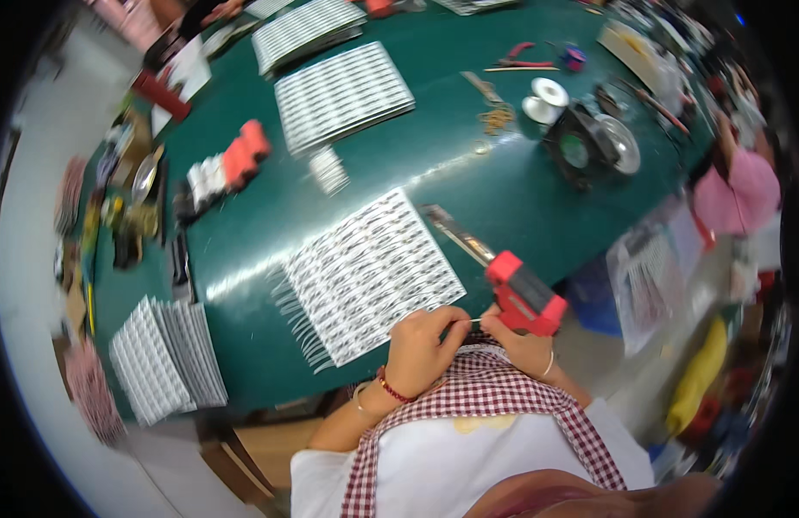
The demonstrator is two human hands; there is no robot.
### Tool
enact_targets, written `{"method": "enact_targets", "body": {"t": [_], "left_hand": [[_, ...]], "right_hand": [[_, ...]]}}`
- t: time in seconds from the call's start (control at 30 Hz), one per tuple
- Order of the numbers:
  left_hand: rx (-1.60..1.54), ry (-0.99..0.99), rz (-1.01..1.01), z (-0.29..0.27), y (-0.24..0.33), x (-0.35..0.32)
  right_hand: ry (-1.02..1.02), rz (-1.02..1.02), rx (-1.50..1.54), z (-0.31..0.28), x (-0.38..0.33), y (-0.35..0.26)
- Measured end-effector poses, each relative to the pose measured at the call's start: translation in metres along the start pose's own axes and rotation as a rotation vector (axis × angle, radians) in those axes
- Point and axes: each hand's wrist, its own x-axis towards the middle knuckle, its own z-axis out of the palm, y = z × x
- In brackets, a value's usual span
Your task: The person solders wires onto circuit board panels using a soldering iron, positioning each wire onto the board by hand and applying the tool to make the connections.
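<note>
Close to my body at the near table edge, my left hand (425,345) is closed, thumb and fingertips pinched on a thin white cord (475,320). The cord's other end runs to my right hand (522,347), whose fingers also close on it. Just beyond my right hand is a red and black tool (524,293) with a long metal tip, pointing away to the far left. Whether the right hand touches it I cannot tell. Beyond my left hand lies a white card sheet (373,272) with rows of dark marks and loose white strands along its left edge.
The green table (244,216) carries stacked patterned sheets (343,95) at the back and more sheets (170,363) at front left. Red and white rolls (244,154) lie to the left. Pliers (524,59), white spools (546,99) and a black device (581,142) stand to the right.
</note>
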Motion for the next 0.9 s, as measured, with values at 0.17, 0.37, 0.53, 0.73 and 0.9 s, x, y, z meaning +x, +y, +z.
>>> {"method": "enact_targets", "body": {"t": [0.17,0.37,0.53,0.73,0.9], "left_hand": [[-0.022,-0.092,0.017,-0.014,-0.005,0.000],[0.323,0.291,0.156,-0.079,-0.069,0.056],[0.637,0.386,0.166,-0.104,-0.133,0.125],[0.934,0.401,0.062,-0.101,-0.144,0.152],[0.849,0.442,0.213,-0.096,-0.123,0.129]], "right_hand": [[-0.065,-0.044,0.244,0.004,0.000,-0.005],[0.243,-0.287,0.404,-0.013,0.014,-0.003],[0.287,-0.295,0.423,-0.022,0.018,0.000],[0.368,-0.260,0.410,-0.017,0.007,-0.001],[0.403,-0.239,0.398,-0.020,0.008,-0.003]]}}
